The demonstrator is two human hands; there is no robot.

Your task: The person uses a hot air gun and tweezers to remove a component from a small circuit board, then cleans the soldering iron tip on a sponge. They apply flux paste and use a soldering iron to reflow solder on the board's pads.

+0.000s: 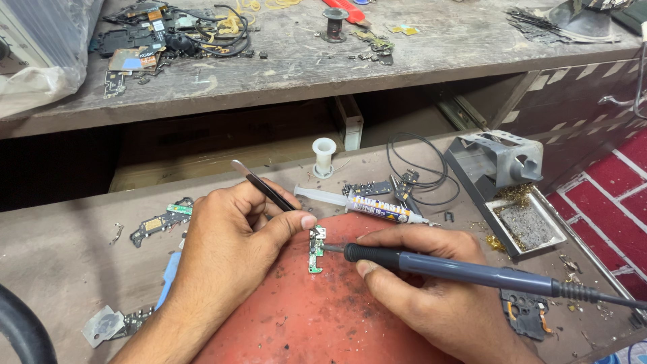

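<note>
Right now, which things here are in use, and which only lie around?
In use: left hand with tweezers; right hand with soldering iron; small green board; red mat.

Lying about: paste syringe, white spool, iron stand, black wire loop.

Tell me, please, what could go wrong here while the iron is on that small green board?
The soldering iron tip sits close to the left hand's thumb, so a slip might burn it. The small green board is pinned only by the tweezers on the red mat, so it may skid or flick away. The flux syringe lies just behind and could get scorched.
</note>
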